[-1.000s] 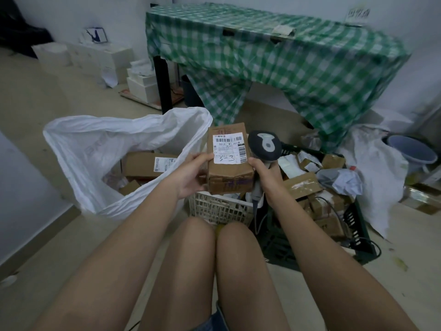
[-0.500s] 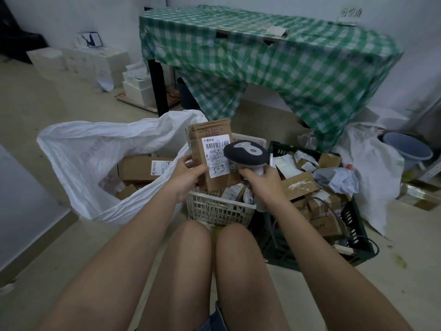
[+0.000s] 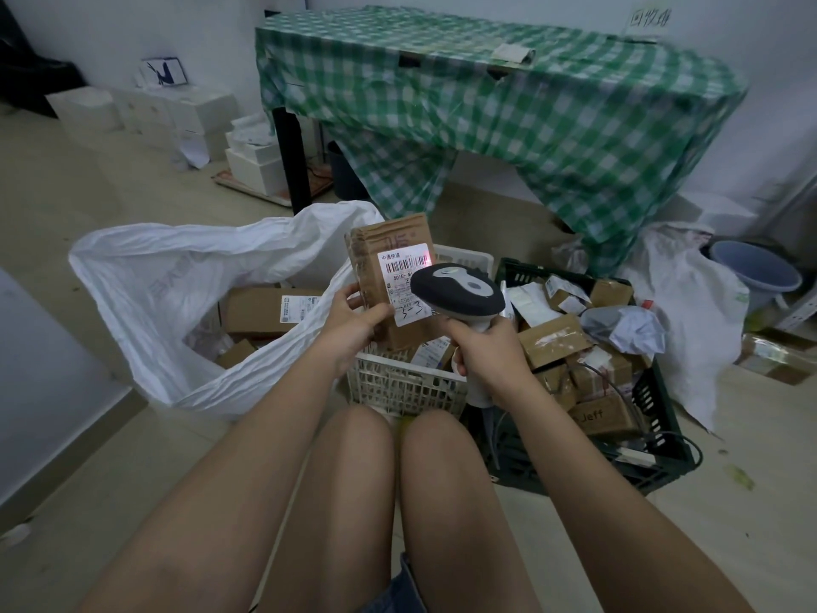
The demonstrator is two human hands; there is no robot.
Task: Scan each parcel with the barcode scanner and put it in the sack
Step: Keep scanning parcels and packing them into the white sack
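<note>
My left hand (image 3: 353,316) holds a brown cardboard parcel (image 3: 389,245) upright over the white basket (image 3: 398,382), its white label facing me. My right hand (image 3: 486,347) grips the handle of the black and grey barcode scanner (image 3: 457,289), whose head covers the label's lower right part. A red spot of light shows on the barcode at the label's top right. The white sack (image 3: 177,276) lies open to the left with several brown boxes inside.
A dark crate (image 3: 654,418) full of parcels stands to the right of the basket, a cable trailing from it. A table with a green checked cloth (image 3: 508,104) is behind. White boxes (image 3: 177,117) line the far wall; a blue bucket (image 3: 756,267) sits far right.
The parcel has turned so its label faces the scanner. The scanner has swung left in front of the label, and a red light now falls on the barcode.
</note>
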